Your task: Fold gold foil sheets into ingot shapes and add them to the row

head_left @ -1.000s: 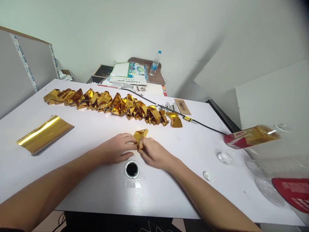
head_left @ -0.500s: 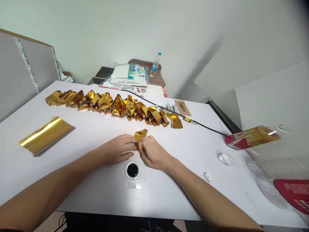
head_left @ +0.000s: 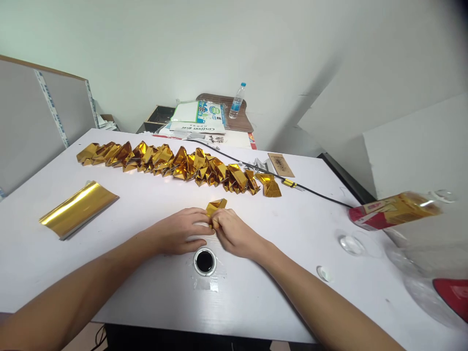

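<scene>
A small folded piece of gold foil paper (head_left: 216, 206) lies on the table in front of me, between my hands. My right hand (head_left: 236, 234) is closed, its fingers pinching the near edge of this piece. My left hand (head_left: 183, 230) comes in from the left, palm down, its fingers stretched out and spread. Its fingertips touch the paper's left side, while the thumb stays apart below. My fingers hide the lower part of the piece. Behind it runs a long row of folded gold paper pieces (head_left: 161, 158), with a separate gold piece (head_left: 271, 187) at its right end.
A stack of gold foil sheets (head_left: 78, 208) lies at left. Close below my hands is a round dark-centred table hole (head_left: 204, 262) with clear tape. A black cable (head_left: 248, 163) crosses the back. A drink bottle (head_left: 395, 210), clear lid (head_left: 351, 244) and white cap (head_left: 323, 273) are at right.
The whole view has shifted slightly, so things appear a little lower and further right. Both hands stay at the small gold piece, with hardly any change in their grip.
</scene>
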{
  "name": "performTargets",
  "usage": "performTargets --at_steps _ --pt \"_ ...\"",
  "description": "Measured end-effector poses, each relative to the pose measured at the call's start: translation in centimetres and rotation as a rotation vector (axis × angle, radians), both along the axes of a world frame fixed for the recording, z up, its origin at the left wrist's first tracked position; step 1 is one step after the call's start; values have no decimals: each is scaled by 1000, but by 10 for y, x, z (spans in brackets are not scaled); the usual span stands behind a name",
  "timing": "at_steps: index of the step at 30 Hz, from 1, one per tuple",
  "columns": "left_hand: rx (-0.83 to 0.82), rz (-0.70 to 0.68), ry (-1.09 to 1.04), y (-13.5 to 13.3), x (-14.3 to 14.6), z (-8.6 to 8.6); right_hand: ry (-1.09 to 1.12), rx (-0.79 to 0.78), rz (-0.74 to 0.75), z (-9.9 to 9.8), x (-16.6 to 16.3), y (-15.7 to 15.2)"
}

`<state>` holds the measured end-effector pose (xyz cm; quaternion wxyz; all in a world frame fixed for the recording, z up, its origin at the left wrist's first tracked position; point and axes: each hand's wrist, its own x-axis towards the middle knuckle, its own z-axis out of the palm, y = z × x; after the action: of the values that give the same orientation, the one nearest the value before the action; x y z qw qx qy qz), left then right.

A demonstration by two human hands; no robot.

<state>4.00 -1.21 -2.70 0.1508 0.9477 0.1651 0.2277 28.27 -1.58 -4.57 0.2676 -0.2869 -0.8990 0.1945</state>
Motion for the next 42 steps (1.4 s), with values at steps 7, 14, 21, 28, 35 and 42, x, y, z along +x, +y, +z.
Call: performTargets --at_steps 7,14,21,28,35,42 --pt "33 36 18 1 0 -4 26 -97 -71 5 2 -2" --pt "0 45 28 0 0 -3 -16 -48 -169 8 12 -5" --pt "-70 62 -10 3 1 -1 -107 -68 -163 8 12 -5" --pt "16 39 4 3 1 1 -141 -121 -314 7 5 -9" --pt "43 29 11 1 1 3 -142 -135 -381 6 -1 -12" --pt "54 17 9 1 3 4 -150 -130 -396 9 -3 -15"
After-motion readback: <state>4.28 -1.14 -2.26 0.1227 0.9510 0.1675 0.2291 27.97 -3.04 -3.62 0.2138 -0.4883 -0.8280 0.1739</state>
